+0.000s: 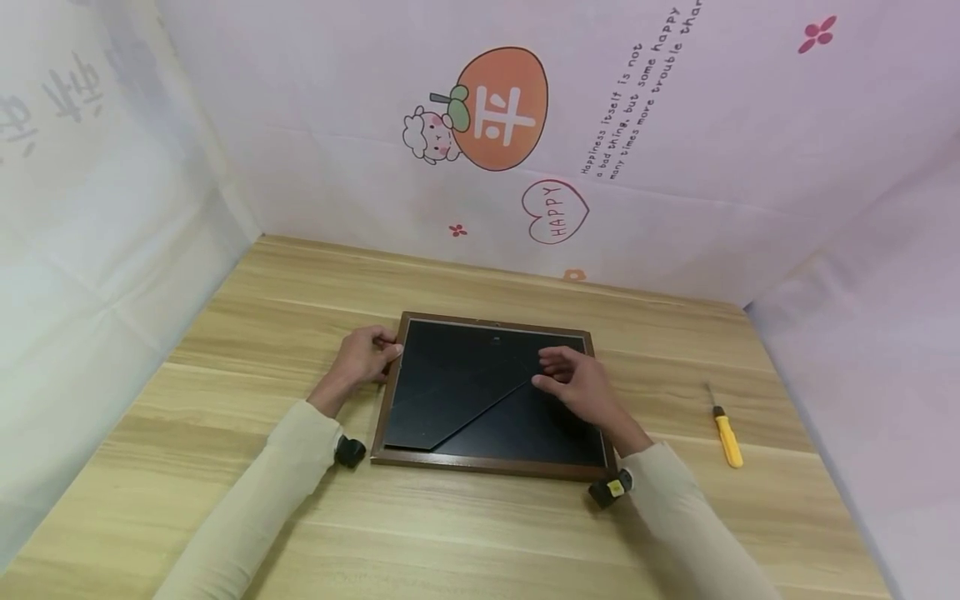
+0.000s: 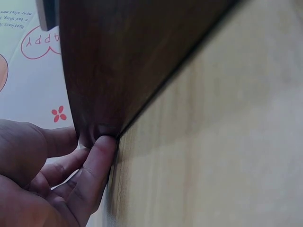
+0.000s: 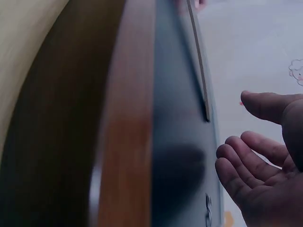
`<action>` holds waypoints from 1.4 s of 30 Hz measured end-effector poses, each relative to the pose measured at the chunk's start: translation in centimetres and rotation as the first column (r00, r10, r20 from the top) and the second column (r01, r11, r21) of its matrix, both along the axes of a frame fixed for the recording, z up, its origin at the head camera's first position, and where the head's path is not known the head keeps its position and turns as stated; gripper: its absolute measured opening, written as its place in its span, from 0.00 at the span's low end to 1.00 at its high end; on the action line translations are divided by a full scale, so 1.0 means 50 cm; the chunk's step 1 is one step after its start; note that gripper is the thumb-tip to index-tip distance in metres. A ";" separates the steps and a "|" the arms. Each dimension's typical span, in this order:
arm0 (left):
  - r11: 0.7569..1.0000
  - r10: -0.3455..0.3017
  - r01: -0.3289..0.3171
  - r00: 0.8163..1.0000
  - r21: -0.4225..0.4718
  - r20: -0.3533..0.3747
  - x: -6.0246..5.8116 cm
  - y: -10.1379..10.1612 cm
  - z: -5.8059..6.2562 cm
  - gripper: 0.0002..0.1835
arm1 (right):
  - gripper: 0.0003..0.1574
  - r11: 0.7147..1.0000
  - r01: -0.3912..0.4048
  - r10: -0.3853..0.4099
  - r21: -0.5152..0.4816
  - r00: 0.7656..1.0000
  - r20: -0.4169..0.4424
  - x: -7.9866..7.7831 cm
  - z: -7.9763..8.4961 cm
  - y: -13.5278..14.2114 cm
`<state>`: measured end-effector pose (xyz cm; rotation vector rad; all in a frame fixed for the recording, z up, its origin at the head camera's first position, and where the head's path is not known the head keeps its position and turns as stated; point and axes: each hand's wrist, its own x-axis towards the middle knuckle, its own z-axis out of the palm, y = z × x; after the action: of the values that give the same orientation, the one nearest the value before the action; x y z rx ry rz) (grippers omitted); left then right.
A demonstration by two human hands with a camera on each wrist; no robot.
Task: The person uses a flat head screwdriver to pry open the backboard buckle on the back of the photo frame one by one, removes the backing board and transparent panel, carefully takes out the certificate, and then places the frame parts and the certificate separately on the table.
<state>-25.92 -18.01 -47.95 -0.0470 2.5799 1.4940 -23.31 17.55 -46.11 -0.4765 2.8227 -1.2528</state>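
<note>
A picture frame (image 1: 487, 469) with a brown rim lies face down on the table, its black backing board (image 1: 525, 433) upward. A black easel stand (image 1: 450, 400) slants across the board from upper right to lower left. My left hand (image 1: 364, 357) grips the frame's left side, thumb at the top of the rim; in the left wrist view the other fingers (image 2: 97, 165) press against the frame's side wall (image 2: 123, 56). Over the right part of the board, my right hand (image 1: 577, 385) hovers with relaxed fingers near the stand's upper end and holds nothing.
A screwdriver (image 1: 727, 437) with a yellow handle lies on the wooden table (image 1: 465, 542) to the right of the frame. Printed white cloth (image 1: 337, 167) stands up along the table's back and sides.
</note>
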 end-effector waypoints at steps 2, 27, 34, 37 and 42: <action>1.000 -0.003 0.003 1.000 0.002 0.000 -0.001 0.000 -0.001 0.15 | 0.29 0.999 -0.032 0.032 0.005 0.999 0.019 -0.004 -0.001 -0.010; 1.000 0.008 -0.008 1.000 0.014 0.011 -0.005 -0.003 -0.007 0.15 | 0.42 0.956 -0.251 0.236 0.152 0.965 0.113 -0.040 0.002 -0.058; 0.999 0.005 -0.006 1.000 0.034 0.026 -0.003 -0.003 -0.006 0.16 | 0.38 0.941 -0.291 0.265 0.173 0.951 0.163 -0.053 0.001 -0.048; 0.999 -0.003 0.002 1.000 0.049 0.025 -0.003 -0.004 -0.005 0.16 | 0.35 0.935 -0.311 0.285 0.171 0.945 0.160 -0.059 -0.003 -0.044; 0.998 -0.010 0.009 1.000 0.064 0.023 -0.003 -0.004 -0.006 0.15 | 0.32 0.924 -0.342 0.320 0.174 0.937 0.143 -0.067 -0.007 -0.039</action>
<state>-26.07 -18.23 -48.28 -0.0435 2.5092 1.5623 -26.65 15.62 -46.44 -0.8047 2.5913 -0.8973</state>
